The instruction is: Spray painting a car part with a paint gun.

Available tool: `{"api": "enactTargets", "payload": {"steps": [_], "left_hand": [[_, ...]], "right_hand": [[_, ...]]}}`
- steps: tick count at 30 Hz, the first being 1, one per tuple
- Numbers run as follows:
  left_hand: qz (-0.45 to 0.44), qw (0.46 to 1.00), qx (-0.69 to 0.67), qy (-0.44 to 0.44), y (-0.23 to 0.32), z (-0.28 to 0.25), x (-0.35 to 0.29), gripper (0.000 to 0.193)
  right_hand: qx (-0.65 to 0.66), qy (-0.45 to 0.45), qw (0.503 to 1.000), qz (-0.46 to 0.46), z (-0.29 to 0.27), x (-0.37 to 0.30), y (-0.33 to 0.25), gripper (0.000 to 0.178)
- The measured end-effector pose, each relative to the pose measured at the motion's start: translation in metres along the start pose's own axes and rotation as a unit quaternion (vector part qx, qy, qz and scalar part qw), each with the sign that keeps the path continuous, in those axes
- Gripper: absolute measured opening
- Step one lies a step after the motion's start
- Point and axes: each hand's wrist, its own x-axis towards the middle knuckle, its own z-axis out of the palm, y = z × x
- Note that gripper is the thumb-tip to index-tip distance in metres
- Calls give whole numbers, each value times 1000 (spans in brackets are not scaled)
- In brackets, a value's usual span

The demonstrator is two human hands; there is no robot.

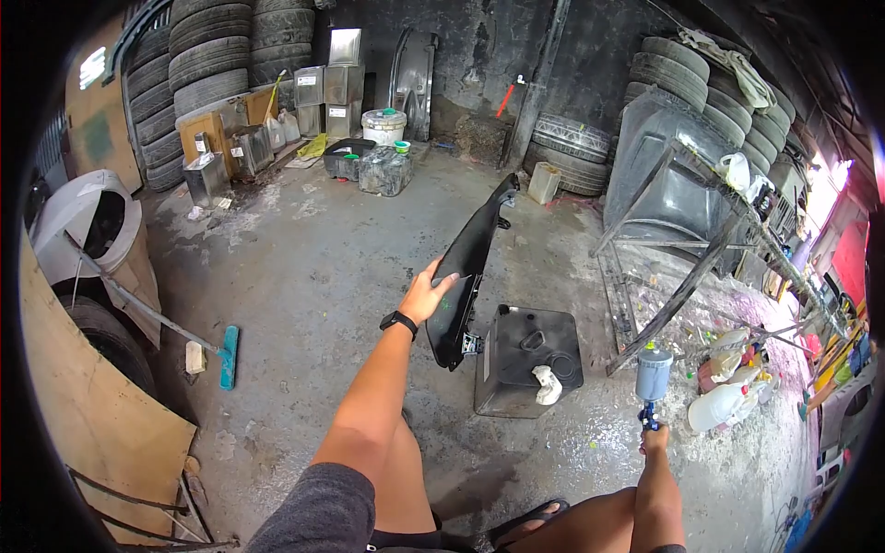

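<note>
My left hand [428,295], with a black band at the wrist, grips the edge of a long black car panel [467,241]. The thumb lies over its surface and the other fingers go behind it. The panel slants away from me, its near end low beside a dark square metal can [509,346]. A crumpled white rag [548,385] lies on that can. Low on the right, my right hand [654,437] is closed round a blue spray gun [649,413]. A translucent grey-blue cup [654,372] stands upright on top of the gun.
A dark metal stand [682,286] with a car hood [666,184] is at the right, plastic jugs [717,407] near its foot. A teal broom [229,358] lies left. Tyre stacks [210,51], metal tins [309,85] and a white bucket [383,127] line the back.
</note>
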Motion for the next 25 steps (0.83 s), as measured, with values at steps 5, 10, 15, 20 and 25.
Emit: {"api": "enactTargets", "payload": {"steps": [5, 10, 15, 20, 25], "left_hand": [[-12, 1000, 16, -22, 8, -5, -3, 60], [-29, 998, 20, -43, 13, -4, -4, 61], [21, 999, 16, -47, 17, 3, 1, 65], [64, 992, 74, -79, 61, 1, -9, 67], [182, 977, 61, -90, 94, 12, -19, 76]], "right_hand": [[7, 7, 1000, 7, 2, -4, -5, 37], [19, 42, 999, -5, 5, -15, -15, 36], [6, 31, 999, -24, 0, -11, -14, 32], [-2, 12, 1000, -19, 10, -7, -7, 35], [-20, 49, 998, -40, 9, 17, 25, 42]]}}
